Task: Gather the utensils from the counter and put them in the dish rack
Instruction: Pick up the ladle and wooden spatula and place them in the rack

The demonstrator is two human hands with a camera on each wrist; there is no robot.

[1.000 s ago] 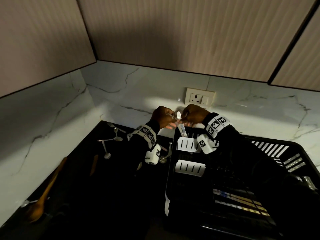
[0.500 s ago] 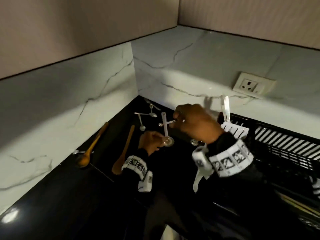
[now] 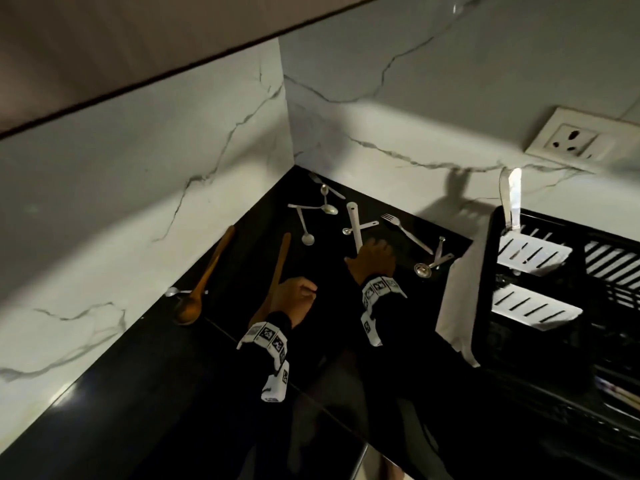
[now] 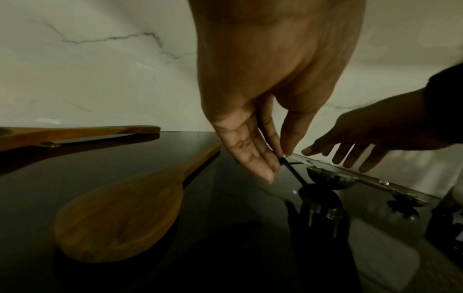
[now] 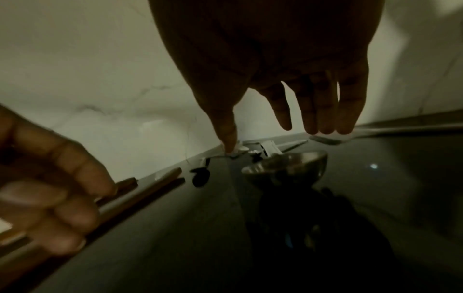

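Utensils [image 3: 407, 231] lie unbranded on black counter [image 3: 138, 393]; wristbands [image 3: 379, 287] show coded squares.

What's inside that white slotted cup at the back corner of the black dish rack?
Two metal utensils stand upright in the white slotted cup of the dish rack, handles up. Their lower ends are hidden by the cup wall, so what kind they are cannot be told.
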